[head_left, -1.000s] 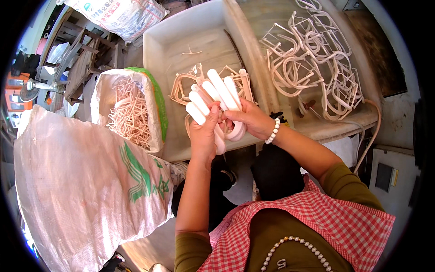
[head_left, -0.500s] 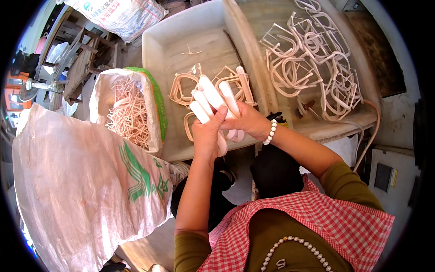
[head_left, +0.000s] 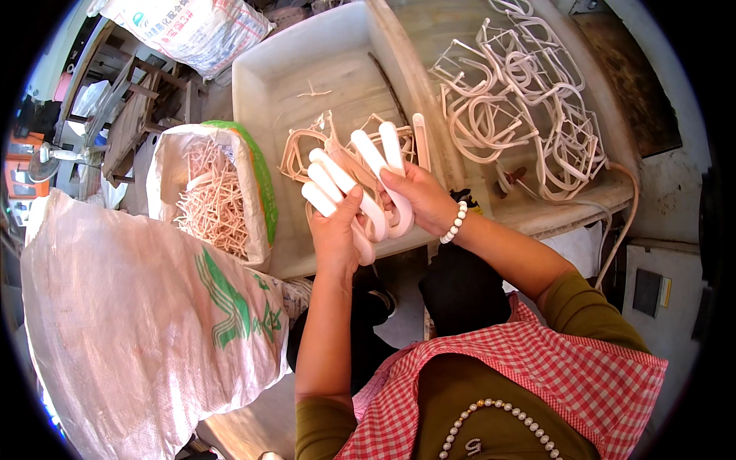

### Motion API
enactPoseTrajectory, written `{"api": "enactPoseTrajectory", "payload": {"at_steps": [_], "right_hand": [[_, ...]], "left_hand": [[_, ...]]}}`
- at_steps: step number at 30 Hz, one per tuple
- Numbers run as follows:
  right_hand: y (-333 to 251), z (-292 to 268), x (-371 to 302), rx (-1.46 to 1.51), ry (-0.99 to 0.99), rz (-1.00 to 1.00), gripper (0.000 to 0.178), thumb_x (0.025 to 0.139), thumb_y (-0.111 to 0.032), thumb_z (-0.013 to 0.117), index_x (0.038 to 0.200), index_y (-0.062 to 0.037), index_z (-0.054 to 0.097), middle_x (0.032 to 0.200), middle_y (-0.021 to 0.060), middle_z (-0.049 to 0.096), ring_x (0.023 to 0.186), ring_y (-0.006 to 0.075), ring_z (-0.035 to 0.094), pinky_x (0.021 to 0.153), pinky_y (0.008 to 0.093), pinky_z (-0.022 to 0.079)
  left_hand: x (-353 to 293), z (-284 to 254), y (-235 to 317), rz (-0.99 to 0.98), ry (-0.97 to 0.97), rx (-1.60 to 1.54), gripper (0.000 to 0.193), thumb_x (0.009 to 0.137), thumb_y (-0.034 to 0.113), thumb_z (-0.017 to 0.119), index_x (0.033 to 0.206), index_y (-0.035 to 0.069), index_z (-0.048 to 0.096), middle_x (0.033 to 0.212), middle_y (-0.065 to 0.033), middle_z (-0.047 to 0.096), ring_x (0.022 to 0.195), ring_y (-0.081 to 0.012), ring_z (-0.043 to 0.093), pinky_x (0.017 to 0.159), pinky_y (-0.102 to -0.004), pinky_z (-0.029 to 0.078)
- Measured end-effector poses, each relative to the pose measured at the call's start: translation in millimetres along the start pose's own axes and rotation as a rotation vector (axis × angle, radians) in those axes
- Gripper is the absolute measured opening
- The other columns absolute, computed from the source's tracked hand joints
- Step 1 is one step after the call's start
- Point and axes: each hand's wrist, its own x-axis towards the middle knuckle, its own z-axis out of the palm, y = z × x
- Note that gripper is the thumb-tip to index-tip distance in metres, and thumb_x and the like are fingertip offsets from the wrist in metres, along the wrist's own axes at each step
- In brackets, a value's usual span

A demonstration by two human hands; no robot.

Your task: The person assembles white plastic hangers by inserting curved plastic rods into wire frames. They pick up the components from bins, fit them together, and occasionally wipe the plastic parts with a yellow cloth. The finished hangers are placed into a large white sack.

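Pale pink, curved plastic pieces with rounded, whitish ends are in both my hands, over the near edge of a shallow plastic tub (head_left: 284,103). My left hand (head_left: 335,234) is closed on several of the curved pieces (head_left: 333,170), its thumb pressed across them. More of the same curved pieces (head_left: 368,151) are gripped in my right hand (head_left: 425,201), thumb on top. The two bunches fan slightly apart at their upper ends, and their bent lower parts hang close together. Beyond my hands, thin pinkish looped moulded pieces (head_left: 295,153) lie in the tub.
At the right, a second tub holds tangled white looped pieces (head_left: 529,115). To the left stands an open sack (head_left: 264,184) of thin pinkish sticks (head_left: 215,207). A large pale woven sack (head_left: 146,322) fills the lower left. Another printed sack (head_left: 192,34) lies at the back.
My hands have moved apart from being pressed together. The bunch of curved pieces is now split between them, the left part shifted left and the right part up and right.
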Motion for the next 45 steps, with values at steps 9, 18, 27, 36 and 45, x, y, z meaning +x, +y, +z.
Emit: {"api": "enactPoseTrajectory", "payload": {"at_steps": [9, 18, 27, 36, 45], "right_hand": [[-4.4, 11.7, -4.0, 0.028, -0.044, -0.003, 0.034, 0.095, -0.023, 0.054, 0.120, -0.0009, 0.051, 0.108, 0.0078, 0.061, 0.093, 0.0121, 0.061, 0.081, 0.0277, 0.052], [-8.4, 11.3, -5.5, 0.120, -0.094, 0.026, 0.034, 0.096, -0.023, 0.052, 0.122, -0.0015, 0.049, 0.109, 0.0089, 0.061, 0.094, 0.0142, 0.063, 0.080, 0.0287, 0.054], [-12.4, 12.3, -7.3, 0.136, -0.110, 0.024, 0.036, 0.097, -0.025, 0.049, 0.124, -0.0015, 0.047, 0.108, 0.0106, 0.061, 0.090, 0.0175, 0.065, 0.075, 0.0315, 0.056], [-12.9, 7.2, -7.7, 0.084, -0.081, 0.018, 0.038, 0.097, -0.026, 0.050, 0.125, -0.0010, 0.046, 0.109, 0.0107, 0.061, 0.093, 0.0173, 0.064, 0.078, 0.0307, 0.055], [-5.9, 5.2, -4.4, 0.161, -0.106, 0.048, 0.037, 0.097, -0.025, 0.050, 0.126, -0.0026, 0.048, 0.113, 0.0083, 0.060, 0.098, 0.0144, 0.061, 0.084, 0.0298, 0.052]], "left_hand": [[0.4, 4.1, -10.6, -0.082, -0.158, -0.140, 0.032, 0.086, 0.017, 0.068, 0.111, 0.001, 0.058, 0.103, -0.0089, 0.063, 0.089, -0.0174, 0.062, 0.078, -0.0308, 0.050], [-3.7, 0.8, -6.8, -0.122, -0.200, -0.195, 0.039, 0.091, 0.022, 0.061, 0.122, 0.002, 0.048, 0.109, -0.0122, 0.058, 0.098, -0.0232, 0.060, 0.084, -0.0390, 0.051], [-4.1, 0.9, -7.0, -0.135, -0.229, -0.187, 0.041, 0.093, 0.025, 0.057, 0.125, 0.002, 0.045, 0.111, -0.0135, 0.057, 0.100, -0.0260, 0.059, 0.085, -0.0408, 0.051], [-2.9, -1.6, -10.6, -0.102, -0.226, -0.191, 0.040, 0.095, 0.025, 0.053, 0.126, 0.001, 0.045, 0.114, -0.0142, 0.056, 0.101, -0.0255, 0.057, 0.089, -0.0422, 0.049], [-2.1, 0.3, -10.3, -0.075, -0.264, -0.188, 0.040, 0.092, 0.021, 0.059, 0.125, 0.000, 0.047, 0.113, -0.0125, 0.057, 0.100, -0.0235, 0.058, 0.088, -0.0412, 0.049]]}}
